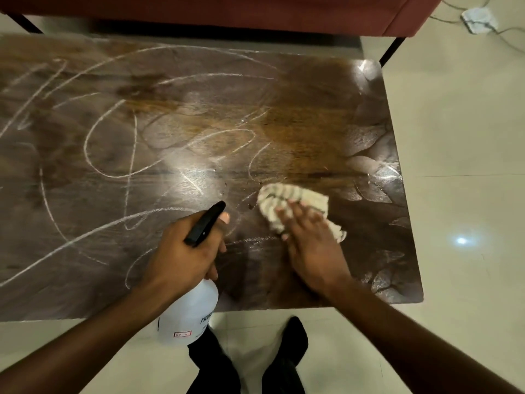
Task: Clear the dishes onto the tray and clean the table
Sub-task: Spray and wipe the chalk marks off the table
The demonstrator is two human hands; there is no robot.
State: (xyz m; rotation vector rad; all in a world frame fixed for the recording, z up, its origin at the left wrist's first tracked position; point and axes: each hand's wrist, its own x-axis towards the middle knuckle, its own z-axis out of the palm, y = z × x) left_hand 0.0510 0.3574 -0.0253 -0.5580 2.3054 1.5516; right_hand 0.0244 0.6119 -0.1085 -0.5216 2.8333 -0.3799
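View from above of a dark wooden table scrawled with looping white marks. Near the table's front right corner lies a crumpled, pale striped cloth. The right hand presses on it with flat, straight fingers, not clasping it. The cloth looks soft, light and limp; it would likely bunch up if pushed from one edge, so a spread palm on its middle seems the best hold.

Over the table's front edge, the left hand is wrapped round the neck of a white spray bottle, beside its black trigger. The smooth plastic may be slippery if wet.

No dishes or tray appear on or around the table. The bottle's label is partly covered and unreadable. The table's left end is cut off.
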